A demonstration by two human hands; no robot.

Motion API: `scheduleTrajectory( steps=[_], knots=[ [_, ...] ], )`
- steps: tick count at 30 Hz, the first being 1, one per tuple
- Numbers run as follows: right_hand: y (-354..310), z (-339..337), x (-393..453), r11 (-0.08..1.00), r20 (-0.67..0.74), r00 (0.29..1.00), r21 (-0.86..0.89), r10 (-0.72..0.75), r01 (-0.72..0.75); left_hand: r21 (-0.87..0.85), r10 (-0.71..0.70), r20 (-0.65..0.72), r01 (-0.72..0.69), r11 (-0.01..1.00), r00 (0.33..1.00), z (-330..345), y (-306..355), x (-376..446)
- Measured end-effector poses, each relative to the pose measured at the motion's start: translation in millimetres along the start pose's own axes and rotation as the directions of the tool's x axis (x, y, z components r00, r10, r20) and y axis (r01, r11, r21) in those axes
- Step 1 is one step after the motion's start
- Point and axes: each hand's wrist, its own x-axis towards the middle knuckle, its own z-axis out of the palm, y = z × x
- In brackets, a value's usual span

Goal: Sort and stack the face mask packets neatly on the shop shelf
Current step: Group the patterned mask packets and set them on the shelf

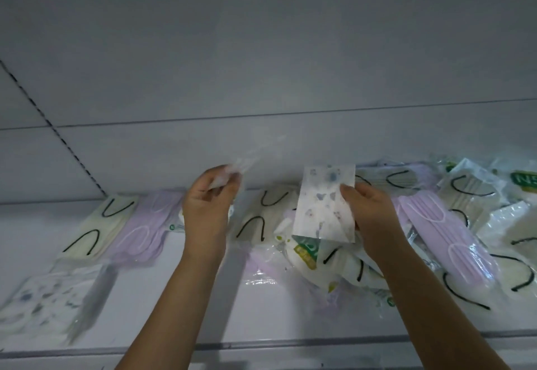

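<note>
My right hand (367, 212) pinches a white patterned mask packet (324, 204) by its right edge and holds it upright above a jumbled pile of packets (316, 265). A clear, blurred wrapper (247, 163) is gripped by my left hand (207, 204), raised to the left of the patterned packet. On the white shelf (186, 291) to the left lie a cream packet with black loops (101, 224), a lilac packet (145, 224) and a patterned stack (46, 302).
More lilac (444, 238) and cream packets (476, 195) crowd the shelf's right side. The grey back panel (261, 78) rises behind. The shelf's front lip (290, 343) runs along the bottom.
</note>
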Motion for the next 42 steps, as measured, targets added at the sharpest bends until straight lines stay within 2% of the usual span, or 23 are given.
scheduleTrajectory(
  steps=[1, 3, 5, 7, 8, 11, 12, 14, 16, 18, 20, 22, 25, 28, 30, 33, 35, 38, 40, 42],
  knots=[
    [1.7, 0.4, 0.7, 0.999, -0.002, 0.999, -0.016, 0.044, -0.044, 0.042, 0.091, 0.104, -0.096, 0.994, 0.990, -3.6, -0.2, 0.6],
    [2.7, 10.8, 3.4, 0.991, 0.066, 0.989, -0.018, 0.132, -0.132, 0.132, 0.245, 0.345, -0.305, 0.943, 0.906, -10.1, -6.4, -1.3],
    [-2.7, 31.6, 2.8, 0.963, 0.208, 0.953, 0.104, 0.222, -0.248, 0.219, 0.271, 0.474, -0.411, 0.885, 0.837, -18.1, -20.8, -5.1],
    [-10.6, 55.5, -4.0, 0.923, 0.343, 0.904, 0.194, 0.255, -0.333, 0.294, 0.229, 0.506, -0.416, 0.860, 0.831, -32.1, -30.9, -12.5],
    [-11.4, 67.8, -7.9, 0.933, 0.385, 0.896, 0.187, 0.219, -0.309, 0.333, 0.215, 0.514, -0.424, 0.842, 0.831, -42.1, -33.3, -17.4],
    [-1.5, 103.4, -18.6, 0.997, 0.398, 0.915, 0.004, 0.072, -0.080, 0.420, 0.149, 0.511, -0.397, 0.816, 0.846, -82.2, -28.8, -31.7],
    [2.8, 116.4, -21.3, 0.998, 0.397, 0.916, -0.047, 0.058, -0.043, 0.424, 0.113, 0.476, -0.340, 0.840, 0.872, -96.8, -23.2, -36.3],
    [6.5, 142.5, -29.5, 0.991, 0.443, 0.895, -0.133, 0.051, 0.010, 0.374, -0.010, 0.281, -0.100, 0.922, 0.960, -122.7, -7.3, -41.5],
    [4.4, 172.9, -45.2, 0.980, 0.586, 0.810, -0.175, 0.024, 0.097, 0.229, -0.194, 0.030, 0.182, 0.956, 0.980, -147.3, 6.2, -40.7],
    [1.7, 209.1, -67.3, 0.960, 0.747, 0.663, -0.215, 0.043, 0.180, 0.107, -0.349, -0.141, 0.365, 0.925, 0.926, -176.6, 15.1, -35.0],
    [2.7, 244.9, -87.9, 0.931, 0.837, 0.542, -0.253, 0.074, 0.264, 0.007, -0.403, -0.266, 0.420, 0.908, 0.876, -206.9, 19.5, -33.3],
    [7.7, 272.8, -100.6, 0.921, 0.851, 0.520, -0.262, 0.079, 0.289, -0.053, -0.394, -0.415, 0.411, 0.910, 0.820, -237.8, 20.8, -35.9],
    [23.5, 300.7, -106.2, 0.934, 0.814, 0.565, -0.295, 0.134, 0.203, -0.109, -0.363, -0.604, 0.377, 0.920, 0.710, -284.5, 18.2, -40.2],
    [39.9, 325.5, -109.7, 0.942, 0.748, 0.637, -0.319, 0.184, 0.102, -0.073, -0.326, -0.674, 0.380, 0.922, 0.663, -318.4, 13.2, -40.9],
    [46.9, 344.0, -111.0, 0.930, 0.717, 0.683, -0.331, 0.138, 0.159, 0.103, -0.239, -0.706, 0.431, 0.896, 0.666, -336.7, 5.4, -39.1],
    [58.2, 369.6, -107.5, 0.874, 0.706, 0.707, -0.371, 0.046, 0.314, 0.438, -0.112, -0.703, 0.552, 0.710, 0.703, -363.5, -12.6, -35.0],
    [69.4, 379.3, -104.4, 0.786, 0.726, 0.687, -0.436, 0.020, 0.438, 0.535, -0.095, -0.678, 0.578, 0.616, 0.729, -375.8, -24.3, -34.8],
    [87.1, 381.5, -105.6, 0.582, 0.781, 0.625, -0.507, -0.002, 0.636, 0.539, -0.169, -0.639, 0.594, 0.597, 0.750, -382.6, -35.7, -38.2],
    [92.2, 379.9, -109.1, 0.552, 0.790, 0.613, -0.513, 0.006, 0.657, 0.581, -0.188, -0.598, 0.583, 0.568, 0.779, -382.0, -39.3, -39.3],
    [89.9, 376.5, -110.4, 0.522, 0.793, 0.610, -0.519, -0.002, 0.677, 0.666, -0.095, -0.588, 0.548, 0.506, 0.803, -375.7, -35.9, -36.6]
  ],
)
